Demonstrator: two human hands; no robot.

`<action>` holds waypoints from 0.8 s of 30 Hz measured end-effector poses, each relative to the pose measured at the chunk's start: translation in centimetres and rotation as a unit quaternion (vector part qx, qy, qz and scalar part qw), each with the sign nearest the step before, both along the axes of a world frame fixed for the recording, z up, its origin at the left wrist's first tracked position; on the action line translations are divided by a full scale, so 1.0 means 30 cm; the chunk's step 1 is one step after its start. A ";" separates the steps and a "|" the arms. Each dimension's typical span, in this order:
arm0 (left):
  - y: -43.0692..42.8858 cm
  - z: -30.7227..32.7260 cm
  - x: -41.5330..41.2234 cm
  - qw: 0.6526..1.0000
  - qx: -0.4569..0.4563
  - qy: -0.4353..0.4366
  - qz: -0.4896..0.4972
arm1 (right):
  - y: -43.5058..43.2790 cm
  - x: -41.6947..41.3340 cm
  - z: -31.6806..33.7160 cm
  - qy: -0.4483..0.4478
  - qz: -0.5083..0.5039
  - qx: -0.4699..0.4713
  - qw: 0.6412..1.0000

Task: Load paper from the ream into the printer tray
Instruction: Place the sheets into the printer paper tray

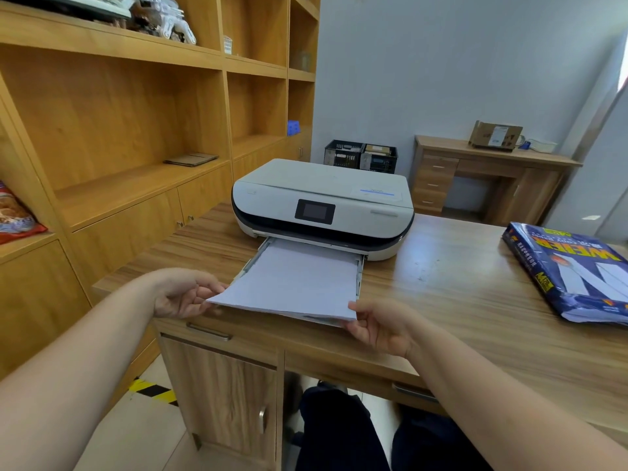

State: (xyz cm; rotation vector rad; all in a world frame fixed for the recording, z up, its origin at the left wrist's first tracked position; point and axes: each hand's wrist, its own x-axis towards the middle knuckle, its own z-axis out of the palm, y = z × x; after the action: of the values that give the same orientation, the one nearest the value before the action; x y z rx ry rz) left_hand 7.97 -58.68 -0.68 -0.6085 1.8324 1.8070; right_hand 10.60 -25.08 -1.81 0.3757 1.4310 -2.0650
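Observation:
A white printer point(323, 202) with a dark front band sits on the wooden desk point(441, 300). Its paper tray point(358, 277) is pulled out toward me. A stack of white paper point(295, 280) lies over the tray, its far end inside it and its near end raised past the tray's front. My left hand point(180, 294) grips the stack's near left corner. My right hand point(380, 326) grips its near right corner. The opened blue ream point(577, 270) lies on the desk at the far right, with white sheets showing at its near end.
Wooden shelving point(136, 130) stands close on the left. Two black crates point(360, 156) sit behind the printer. A second desk point(489, 178) with a cardboard box point(494, 136) stands at the back wall. Drawers and a cupboard door point(221, 389) are under the desk's front edge.

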 end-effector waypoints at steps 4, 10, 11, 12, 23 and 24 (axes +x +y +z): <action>-0.002 -0.005 -0.018 0.999 0.005 0.001 0.037 | -0.006 -0.003 0.005 0.020 0.006 0.020 1.000; 0.025 0.002 -0.059 0.999 -0.006 -0.001 0.048 | 0.015 -0.002 0.032 0.001 0.074 0.053 0.996; 0.030 0.001 -0.066 0.999 -0.010 -0.002 0.049 | 0.018 -0.006 0.039 -0.003 0.075 0.052 0.996; 0.034 0.000 -0.073 0.999 -0.013 -0.002 0.052 | 0.021 -0.016 0.042 -0.004 0.074 0.054 0.996; 0.044 0.018 -0.089 0.998 -0.036 0.037 0.023 | -0.003 -0.120 0.016 0.031 0.042 0.109 0.993; 0.049 0.017 -0.095 0.998 -0.047 0.043 0.026 | -0.008 -0.126 0.013 0.034 0.038 0.112 0.992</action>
State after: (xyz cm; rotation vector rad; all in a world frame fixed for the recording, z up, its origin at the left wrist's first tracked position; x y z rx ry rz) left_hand 5.13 -57.20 -0.17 -0.6269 1.9842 1.8138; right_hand 6.82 -25.34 -1.41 0.3364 1.6997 -1.8773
